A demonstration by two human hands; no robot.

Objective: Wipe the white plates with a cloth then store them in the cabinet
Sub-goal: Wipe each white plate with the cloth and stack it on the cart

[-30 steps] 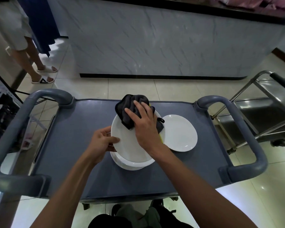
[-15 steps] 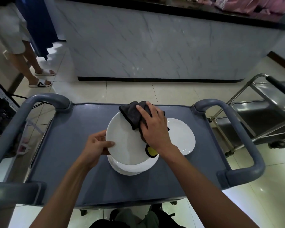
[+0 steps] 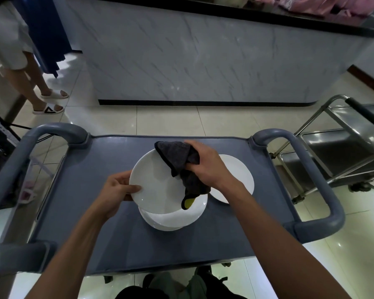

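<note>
Above the stack of white plates point(image 3: 173, 219) on the grey cart point(image 3: 91, 169), the left hand point(image 3: 117, 187) is pinching the tilted plate's point(image 3: 158, 186) left rim while the right hand point(image 3: 205, 167), gripping the dark cloth point(image 3: 177, 157), is wiping its far right edge.

The top plate point(image 3: 158, 188) is plain white, round and glossy, held tilted above a stack point(image 3: 173, 219) of like plates on the grey surface point(image 3: 95, 212). The left hand point(image 3: 117, 188) pinches its left rim, thumb on the face. A dark grey cloth point(image 3: 177, 157), bunched, with a black hem and a yellow patch at its lower tip, lies across the plate's upper right part, gripped and pressed down by the right hand point(image 3: 207, 167). One more white plate point(image 3: 240, 178) lies flat on the surface just right of the stack, partly hidden by the right hand and wrist.
</note>
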